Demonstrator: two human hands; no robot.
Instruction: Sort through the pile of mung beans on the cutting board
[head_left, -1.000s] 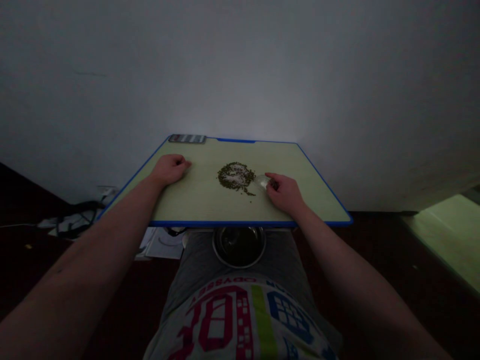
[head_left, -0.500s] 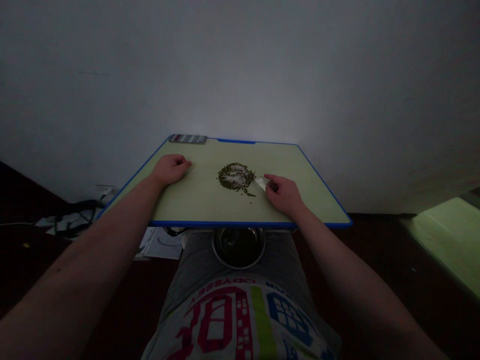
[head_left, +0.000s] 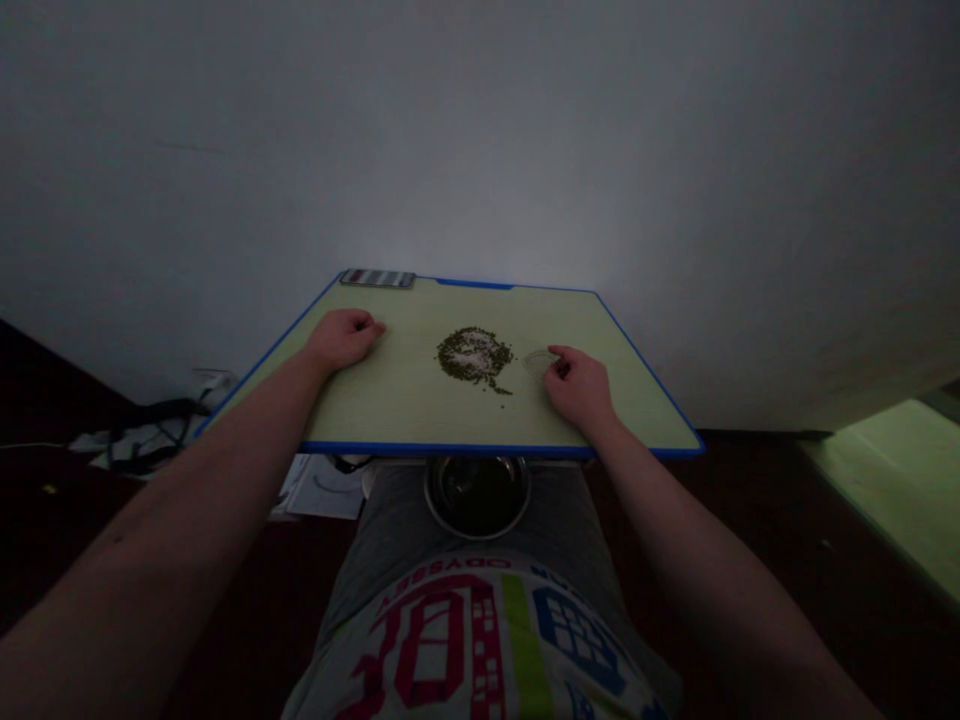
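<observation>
L hand (head_left: pixel 343 338) loosely curled, thumb out toward R; R hand (head_left: pixel 577 385) pinched, thumb + index fwd; both forearms angled inward.

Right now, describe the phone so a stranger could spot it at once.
Find the pale, blue-edged tabletop by the wall. Go to its far left corner, beyond the left hand. The phone lies flat there: a slim rectangle with a banded screen, unlike the loose grain heap mid-table.

The pile (head_left: pixel 474 355) lies mid-frame on the counter (head_left: pixel 397 405); the phone (head_left: pixel 377 278) sits behind it, upper left. Below centre, the bowl (head_left: pixel 478 500) rests on the lap (head_left: pixel 574 520).
</observation>
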